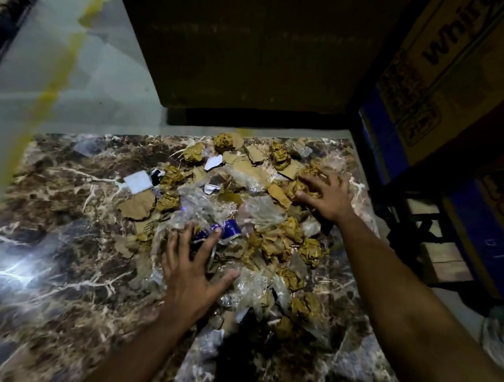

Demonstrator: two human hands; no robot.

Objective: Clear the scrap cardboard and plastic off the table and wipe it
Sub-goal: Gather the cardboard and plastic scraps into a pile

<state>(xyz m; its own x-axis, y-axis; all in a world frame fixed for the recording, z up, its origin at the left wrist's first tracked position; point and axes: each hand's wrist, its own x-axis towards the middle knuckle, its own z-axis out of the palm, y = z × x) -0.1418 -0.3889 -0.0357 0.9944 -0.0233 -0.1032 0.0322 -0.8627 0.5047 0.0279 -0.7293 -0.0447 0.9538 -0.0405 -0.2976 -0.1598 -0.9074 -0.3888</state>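
Left hand (pixel 193 268) and right hand (pixel 328 196) hide scraps (pixel 261 209) beneath.

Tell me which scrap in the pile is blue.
The small crumpled blue scrap beside the left hand's fingertips. The other scraps are brown cardboard, clear plastic or white.

A large dark cardboard box (pixel 254 48) is standing on the floor just beyond my worktop's far edge. To my right, printed cartons (pixel 450 73) are sitting stacked, the top one tilting and showing partial black lettering; blue bands (pixel 477 236) are running along the lower ones. A dark frame with pale wooden pieces (pixel 437 257) is sitting between them and my worktop. The pale floor (pixel 103 85) is showing a blurred yellow streak (pixel 58 82). A dark slatted object (pixel 6 21) is lying far left.
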